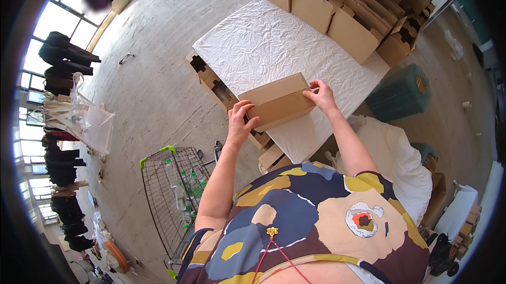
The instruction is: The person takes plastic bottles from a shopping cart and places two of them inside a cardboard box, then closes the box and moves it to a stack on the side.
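Left hand [241, 118] and right hand [321, 96] are clamped on opposite ends of the box [279, 102], seen at centre frame in the head view, over the table [253, 41]. Cartons [358, 12] occupy upper right; cart [161, 194], lower left.

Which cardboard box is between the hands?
The long box over the white table, left hand and right hand at its ends; the other boxes are unheld.

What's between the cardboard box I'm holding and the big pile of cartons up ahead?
Only a stretch of wrinkled white cover lies between the held box and the piled cartons; the head view shows nothing resting on it there.
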`<state>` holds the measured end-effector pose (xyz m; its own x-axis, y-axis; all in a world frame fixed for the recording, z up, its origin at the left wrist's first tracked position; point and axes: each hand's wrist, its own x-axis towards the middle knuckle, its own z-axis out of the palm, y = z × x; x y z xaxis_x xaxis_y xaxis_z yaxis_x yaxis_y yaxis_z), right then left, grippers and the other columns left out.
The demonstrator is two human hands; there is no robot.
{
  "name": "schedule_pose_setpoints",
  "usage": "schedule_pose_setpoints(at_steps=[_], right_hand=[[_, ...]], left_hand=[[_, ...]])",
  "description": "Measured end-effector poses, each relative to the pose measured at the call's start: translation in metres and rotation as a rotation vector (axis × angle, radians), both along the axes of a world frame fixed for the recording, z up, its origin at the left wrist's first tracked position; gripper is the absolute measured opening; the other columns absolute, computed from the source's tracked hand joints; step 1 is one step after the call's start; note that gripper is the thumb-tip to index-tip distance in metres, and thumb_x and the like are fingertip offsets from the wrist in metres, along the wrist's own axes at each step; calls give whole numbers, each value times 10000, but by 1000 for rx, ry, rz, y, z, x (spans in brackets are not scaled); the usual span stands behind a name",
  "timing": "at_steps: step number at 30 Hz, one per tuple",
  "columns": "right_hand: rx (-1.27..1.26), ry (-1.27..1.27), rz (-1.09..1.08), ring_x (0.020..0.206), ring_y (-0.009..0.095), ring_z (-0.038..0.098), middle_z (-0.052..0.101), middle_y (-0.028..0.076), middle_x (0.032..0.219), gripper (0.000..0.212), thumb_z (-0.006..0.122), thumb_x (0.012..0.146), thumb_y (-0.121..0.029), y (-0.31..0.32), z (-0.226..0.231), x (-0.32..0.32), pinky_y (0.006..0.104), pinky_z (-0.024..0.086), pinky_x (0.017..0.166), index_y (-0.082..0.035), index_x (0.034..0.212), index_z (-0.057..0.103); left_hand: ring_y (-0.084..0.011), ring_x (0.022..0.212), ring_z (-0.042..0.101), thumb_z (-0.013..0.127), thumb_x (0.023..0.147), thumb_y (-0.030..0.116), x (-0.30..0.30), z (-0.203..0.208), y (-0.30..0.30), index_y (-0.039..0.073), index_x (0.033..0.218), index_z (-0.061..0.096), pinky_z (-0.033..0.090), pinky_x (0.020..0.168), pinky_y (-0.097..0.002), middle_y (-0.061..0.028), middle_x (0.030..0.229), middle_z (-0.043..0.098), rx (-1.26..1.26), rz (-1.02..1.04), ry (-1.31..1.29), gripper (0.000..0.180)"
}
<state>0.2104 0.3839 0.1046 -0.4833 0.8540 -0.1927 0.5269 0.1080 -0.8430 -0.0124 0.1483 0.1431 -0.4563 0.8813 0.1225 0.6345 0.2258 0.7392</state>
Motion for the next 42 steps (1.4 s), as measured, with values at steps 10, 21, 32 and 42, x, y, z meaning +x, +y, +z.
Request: schedule_pose_setpoints(at_steps=[10, 21, 32, 42], right_hand=[[-377, 230, 97, 1251, 203, 508, 561, 134, 1350, 706, 598, 931, -496, 6, -5, -18, 336, 377, 1058, -21, 1428, 438], [-412, 217, 117, 1318, 222, 433, 499, 127, 1415, 895, 550, 875, -679, 13, -12, -27, 341, 335, 1088, -39, 1472, 366], [-786, -122, 226, 1107, 257, 584, 567, 98, 1302, 871, 525, 837, -750, 25, 19, -34, 520, 538, 764, -187, 1478, 348], [-966, -134, 229, 1079, 336, 631, 568, 121, 1300, 796, 486, 868, -725, 33, 10, -30, 610, 571, 660, -200, 1453, 356]], left_hand=[[-248, 1201, 476, 668, 882, 103, 11, -18, 9, 117, 1444, 375, 436, 1028, -373, -90, 1437, 337, 129, 273, -401, 634], [-278, 1412, 302, 555, 975, 445, 18, -39, 31, 134, 1556, 110, 288, 1132, -373, -146, 1567, 246, 81, 349, -760, 795], [-257, 1394, 321, 602, 968, 356, 31, -83, 25, 147, 1534, 224, 291, 1127, -350, -140, 1551, 286, 265, 479, -828, 712], [-384, 1430, 228, 596, 773, 763, 34, -28, 9, 414, 1536, 51, 355, 944, -717, -29, 1610, 127, -119, 493, -1311, 1000]])
